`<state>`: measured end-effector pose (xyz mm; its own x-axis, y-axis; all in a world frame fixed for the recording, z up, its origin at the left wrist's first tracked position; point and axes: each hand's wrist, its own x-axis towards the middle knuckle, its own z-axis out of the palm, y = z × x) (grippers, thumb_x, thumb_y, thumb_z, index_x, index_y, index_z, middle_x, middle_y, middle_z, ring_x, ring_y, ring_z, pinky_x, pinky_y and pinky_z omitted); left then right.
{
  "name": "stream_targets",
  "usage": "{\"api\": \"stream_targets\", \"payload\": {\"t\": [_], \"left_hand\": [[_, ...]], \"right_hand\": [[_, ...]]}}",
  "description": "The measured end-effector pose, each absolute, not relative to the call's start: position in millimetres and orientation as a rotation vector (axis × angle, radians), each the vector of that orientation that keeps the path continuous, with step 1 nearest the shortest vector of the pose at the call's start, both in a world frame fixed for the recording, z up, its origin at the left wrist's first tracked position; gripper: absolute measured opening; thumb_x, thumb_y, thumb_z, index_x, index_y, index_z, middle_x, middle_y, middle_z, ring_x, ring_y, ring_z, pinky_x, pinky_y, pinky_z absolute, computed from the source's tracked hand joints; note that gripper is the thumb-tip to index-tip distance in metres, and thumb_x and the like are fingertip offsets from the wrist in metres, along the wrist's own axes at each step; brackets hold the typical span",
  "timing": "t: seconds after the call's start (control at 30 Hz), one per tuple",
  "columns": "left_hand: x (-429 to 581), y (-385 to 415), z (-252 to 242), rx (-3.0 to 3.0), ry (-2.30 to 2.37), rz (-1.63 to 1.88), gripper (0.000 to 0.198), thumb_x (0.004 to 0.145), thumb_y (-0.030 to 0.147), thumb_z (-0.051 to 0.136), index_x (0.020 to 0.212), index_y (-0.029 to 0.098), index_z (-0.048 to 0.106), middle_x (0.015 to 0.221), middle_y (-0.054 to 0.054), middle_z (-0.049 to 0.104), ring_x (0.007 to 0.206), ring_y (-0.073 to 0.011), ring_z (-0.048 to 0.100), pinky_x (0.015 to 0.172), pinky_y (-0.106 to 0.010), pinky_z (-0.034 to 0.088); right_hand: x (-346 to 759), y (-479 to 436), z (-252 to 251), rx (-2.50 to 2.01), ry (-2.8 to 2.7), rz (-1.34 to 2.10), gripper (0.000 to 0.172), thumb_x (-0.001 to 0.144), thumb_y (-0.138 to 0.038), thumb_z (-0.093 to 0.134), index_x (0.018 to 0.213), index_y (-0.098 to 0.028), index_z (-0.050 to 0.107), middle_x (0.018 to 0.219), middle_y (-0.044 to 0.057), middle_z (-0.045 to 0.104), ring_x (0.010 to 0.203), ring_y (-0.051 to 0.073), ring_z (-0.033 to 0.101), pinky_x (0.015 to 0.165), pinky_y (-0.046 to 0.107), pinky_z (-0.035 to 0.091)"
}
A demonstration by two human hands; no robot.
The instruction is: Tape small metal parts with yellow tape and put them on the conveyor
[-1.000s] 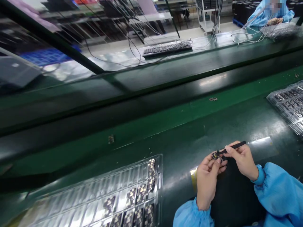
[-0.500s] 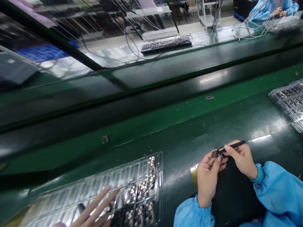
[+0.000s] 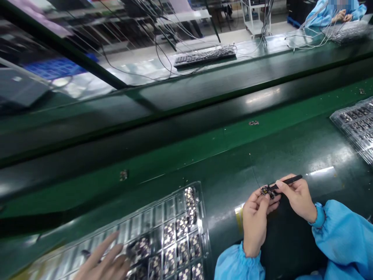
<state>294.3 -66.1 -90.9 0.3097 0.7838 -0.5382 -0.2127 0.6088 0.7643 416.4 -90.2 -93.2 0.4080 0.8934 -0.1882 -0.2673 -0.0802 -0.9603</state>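
My left hand (image 3: 256, 219) pinches a small circuit board (image 3: 269, 191) between thumb and fingers. A thin dark wire (image 3: 254, 171) rises from the board and ends in a tiny bright tip. My right hand (image 3: 297, 196) grips slim black tweezers (image 3: 293, 179), whose front end lies over the board. The fingertips partly cover the board, so exactly where the tweezers touch it I cannot tell. Both hands are close together above the dark green worktop (image 3: 221, 217). Yellow-edged tape (image 3: 239, 218) lies beside my left wrist.
A co-worker's hand (image 3: 105, 258), blurred, is over a clear tray (image 3: 205, 233) of circuit boards at lower left. Another filled tray (image 3: 354, 142) stands at right. Loose boards (image 3: 124, 175) lie on the green belt (image 3: 186, 155). Beyond is a ledge with a black keyed panel (image 3: 204, 58) and cables.
My hands, the board and the tweezers stay nearly still. The loose boards on the belt have shifted left. The co-worker's hand moved left, and the lower-left tray shifted slightly, showing more filled pockets.
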Motion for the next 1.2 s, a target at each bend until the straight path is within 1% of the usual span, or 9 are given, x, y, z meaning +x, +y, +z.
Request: {"api": "stream_targets", "payload": {"t": [0.27,0.37,0.43,0.6,0.73,0.87,1.0,1.1,1.2], "left_hand": [[293.1,-67.7,-91.6,0.621,1.056,0.744,0.030,0.076,0.035,0.064,0.095,0.013,0.058,0.092,-0.010,0.069,0.078,-0.0217,0.068,0.069,-0.031,0.054],[291.8,-68.7,-94.2,0.641,1.053,0.758,0.029,0.076,0.035,0.063,0.095,0.013,0.059,0.092,-0.008,0.069,0.078,-0.0209,0.068,0.070,-0.032,0.054],[291.8,-69.2,-95.9,0.659,1.050,0.776,0.028,0.076,0.035,0.063,0.094,0.013,0.060,0.089,-0.007,0.069,0.079,-0.0203,0.067,0.070,-0.031,0.054],[292.2,-68.6,-92.0,0.620,1.058,0.803,0.029,0.073,0.034,0.066,0.092,0.013,0.061,0.092,-0.008,0.069,0.077,-0.0199,0.067,0.070,-0.031,0.055],[281.2,-57.4,-76.9,0.558,1.131,0.887,0.031,0.071,0.032,0.068,0.094,0.013,0.060,0.094,-0.009,0.069,0.075,-0.0209,0.068,0.067,-0.031,0.055],[254.6,-22.3,-63.5,0.623,1.221,1.046,0.028,0.068,0.028,0.069,0.091,0.015,0.061,0.084,-0.006,0.070,0.072,-0.0195,0.068,0.065,-0.029,0.055],[225.4,34.9,-65.1,0.761,1.345,1.118,0.016,0.071,0.021,0.063,0.086,0.015,0.061,0.074,-0.002,0.068,0.073,-0.0185,0.068,0.067,-0.029,0.055],[207.3,81.4,-69.3,0.842,1.456,1.123,0.007,0.074,0.015,0.056,0.081,0.014,0.059,0.071,-0.002,0.065,0.073,-0.0174,0.068,0.071,-0.031,0.055],[193.7,116.6,-68.8,0.930,1.551,1.107,0.008,0.075,0.010,0.052,0.082,0.012,0.056,0.071,-0.004,0.064,0.068,-0.0169,0.067,0.068,-0.031,0.055]], "right_hand": [[415.6,-90.8,-91.7,-1.320,-0.679,1.024,0.020,0.077,-0.035,0.065,0.074,-0.016,0.063,0.070,0.004,0.069,0.066,0.017,0.067,0.065,0.029,0.057],[413.8,-94.0,-90.0,-1.346,-0.797,0.922,0.013,0.080,-0.029,0.062,0.076,-0.016,0.064,0.071,0.004,0.070,0.067,0.018,0.068,0.064,0.028,0.058],[412.9,-97.2,-87.9,-1.338,-0.973,0.791,0.006,0.080,-0.021,0.060,0.081,-0.017,0.065,0.077,0.005,0.071,0.073,0.019,0.069,0.067,0.030,0.058],[419.5,-100.6,-83.0,-1.213,-1.238,0.404,0.021,0.075,-0.008,0.062,0.092,-0.019,0.064,0.090,0.007,0.072,0.086,0.023,0.068,0.078,0.036,0.057],[433.5,-97.7,-80.8,-1.357,-1.106,0.373,0.018,0.077,-0.011,0.062,0.092,-0.020,0.065,0.091,0.007,0.072,0.083,0.021,0.069,0.075,0.034,0.057],[440.7,-96.3,-77.6,-1.453,-1.070,0.378,0.015,0.079,-0.016,0.061,0.093,-0.020,0.067,0.088,0.006,0.072,0.079,0.019,0.068,0.071,0.032,0.056],[437.1,-97.5,-78.9,-1.448,-1.134,0.402,0.015,0.080,-0.020,0.060,0.094,-0.020,0.067,0.087,0.006,0.072,0.079,0.020,0.068,0.070,0.031,0.056],[430.5,-97.9,-86.3,-1.425,-1.194,0.418,0.015,0.081,-0.021,0.059,0.093,-0.020,0.067,0.084,0.006,0.073,0.076,0.019,0.069,0.068,0.029,0.056],[422.0,-97.8,-94.7,-1.416,-1.219,0.401,0.013,0.081,-0.022,0.059,0.091,-0.020,0.067,0.081,0.006,0.073,0.074,0.019,0.069,0.067,0.028,0.056]]}}
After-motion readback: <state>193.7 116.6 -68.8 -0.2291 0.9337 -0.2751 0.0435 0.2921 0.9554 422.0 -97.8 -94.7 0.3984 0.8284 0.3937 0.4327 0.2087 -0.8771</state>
